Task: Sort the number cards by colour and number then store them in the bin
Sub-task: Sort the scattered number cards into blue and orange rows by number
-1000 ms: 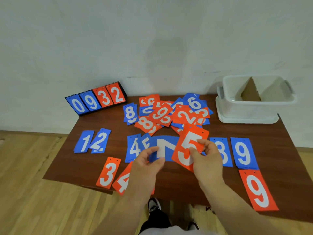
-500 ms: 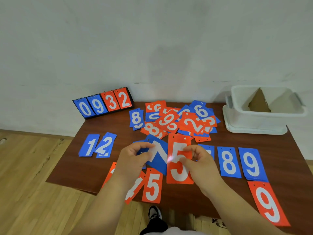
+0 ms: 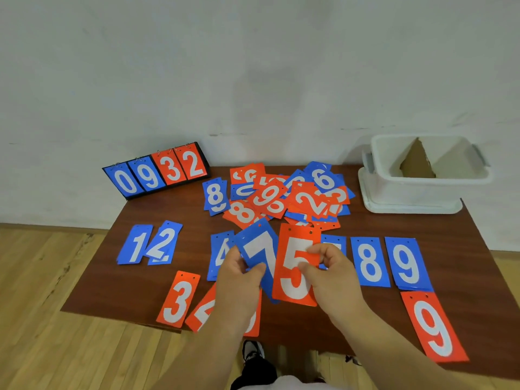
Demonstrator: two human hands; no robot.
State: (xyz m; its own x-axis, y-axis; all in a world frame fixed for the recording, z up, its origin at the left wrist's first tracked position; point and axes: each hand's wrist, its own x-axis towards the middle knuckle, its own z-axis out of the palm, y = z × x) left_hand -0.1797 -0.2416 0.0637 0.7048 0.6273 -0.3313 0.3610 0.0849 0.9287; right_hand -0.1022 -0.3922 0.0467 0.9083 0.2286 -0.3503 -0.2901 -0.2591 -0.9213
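Two hands, one number card in each, held low over the near half of the table [image 3: 112, 291].

The left hand [image 3: 239, 274] pinches a tilted blue 7 card [image 3: 259, 246], thumb on its face; the right hand [image 3: 332, 274] pinches a red 5 card [image 3: 295, 266] that overlaps the 7's edge. A red 3 [image 3: 178, 301] and a red 9 [image 3: 433, 327] lie by the near edge. Behind them runs a blue row: 1 [image 3: 136, 246], 2 [image 3: 163, 243], 8 [image 3: 370, 260], 9 [image 3: 405, 261]. Farther back is a mixed red-and-blue pile [image 3: 281, 195]. At the far edge stand a flip scoreboard [image 3: 157, 171] on the left and the white bin [image 3: 422, 175] on the right.
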